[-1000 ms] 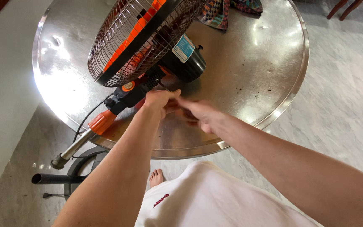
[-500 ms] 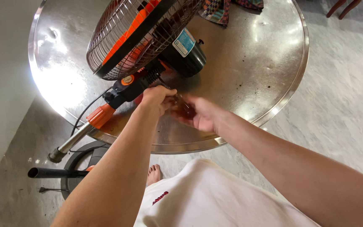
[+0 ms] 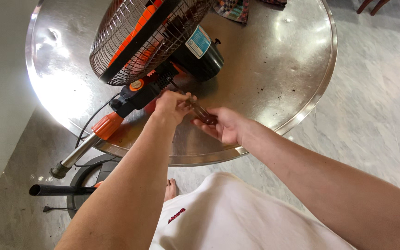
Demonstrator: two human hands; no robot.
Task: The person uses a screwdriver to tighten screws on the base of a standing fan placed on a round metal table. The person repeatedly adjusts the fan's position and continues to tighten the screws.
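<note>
Left hand [image 3: 172,105]: centre of the frame, forearm rising from the lower left; fingers curled shut around the forward end of a screwdriver [image 3: 202,112], knuckles toward the camera, just below the black neck of the fan.

Right hand [image 3: 223,126]: just right of centre, forearm entering from the lower right; palm turned up and leftward, fingers closed around the dark reddish handle of the same tool. The two hands sit close together, nearly touching, both clamped on it.

Screwdriver: centre of the frame, lying slantwise between the hands, tip end toward the upper left; the tip itself is hidden behind the left hand.

Fan [image 3: 149,41]: upper left, lying on its side on the table; wire grille, orange blades, black motor housing [image 3: 200,58] with a blue label.

Fan pole [image 3: 86,141]: left of centre, metal tube with an orange collar, reaching past the table edge toward the lower left.

Round metal table [image 3: 278,83]: upper half of the frame, shiny.

Fan base [image 3: 82,185]: lower left, black, on the floor.
</note>
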